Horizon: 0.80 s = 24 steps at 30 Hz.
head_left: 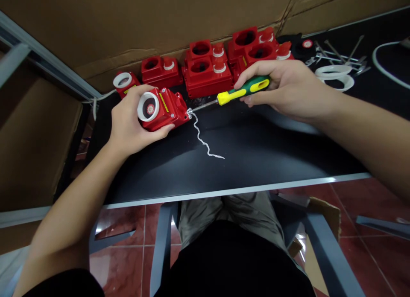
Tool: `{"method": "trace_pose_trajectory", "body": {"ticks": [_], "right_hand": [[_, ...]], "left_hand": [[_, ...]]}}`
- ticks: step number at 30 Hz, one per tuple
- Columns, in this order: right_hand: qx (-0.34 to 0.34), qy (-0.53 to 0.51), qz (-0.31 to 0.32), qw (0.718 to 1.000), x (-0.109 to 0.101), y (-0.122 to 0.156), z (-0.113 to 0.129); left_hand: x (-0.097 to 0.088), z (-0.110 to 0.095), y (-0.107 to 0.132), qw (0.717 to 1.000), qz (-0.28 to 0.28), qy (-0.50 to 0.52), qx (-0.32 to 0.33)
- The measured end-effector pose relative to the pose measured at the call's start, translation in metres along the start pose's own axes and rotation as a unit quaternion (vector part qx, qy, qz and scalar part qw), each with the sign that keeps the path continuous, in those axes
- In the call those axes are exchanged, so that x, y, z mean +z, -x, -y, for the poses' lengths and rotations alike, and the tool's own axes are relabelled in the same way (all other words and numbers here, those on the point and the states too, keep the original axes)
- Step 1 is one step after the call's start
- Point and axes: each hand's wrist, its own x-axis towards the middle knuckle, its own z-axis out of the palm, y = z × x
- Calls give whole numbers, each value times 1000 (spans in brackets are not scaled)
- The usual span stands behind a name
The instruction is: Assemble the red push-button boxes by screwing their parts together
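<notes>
My left hand [131,122] is wrapped round a red housing [165,107] with a white ring and a yellow label, resting on the black tabletop. In my right hand [282,88] is a screwdriver [243,91] with a green and yellow handle, its shaft pointing left. The screwdriver's tip meets a clump of white string [205,142] at the right end of the housing. From there the string trails in a wavy line toward the table's front edge. What the tip does inside the clump is too small to make out.
Several more red housings [209,79] stand along the cardboard wall [160,19] behind. White rings [336,77] and several metal wrenches [344,56] lie at the back right. A metal frame post [45,53] rises at left. The table's front edge [237,189] has a pale trim.
</notes>
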Motion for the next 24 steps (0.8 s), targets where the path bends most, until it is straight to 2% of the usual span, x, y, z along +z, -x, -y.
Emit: {"method": "trace_pose_trajectory", "body": {"ticks": [4,9,12,15,21,24], "right_hand": [[-12,-24,9,1000,4,0,-4],[-66,-58,-47,995,12,-7,-18],[-86,-69,-53,993,10,-11,-23],[-88,-80,-53,992,4,-13,-23],[-83,-103,-59,989,1,-13,-22],[-87,-109,-65,988,3,-12,-22]], "left_hand": [[1,5,1,1000,4,8,21],[6,10,2,995,-59,27,70],[8,9,4,996,-43,21,77],[8,8,5,994,-43,7,105],[7,10,3,982,-94,3,161],[6,13,0,981,-79,0,175]]}}
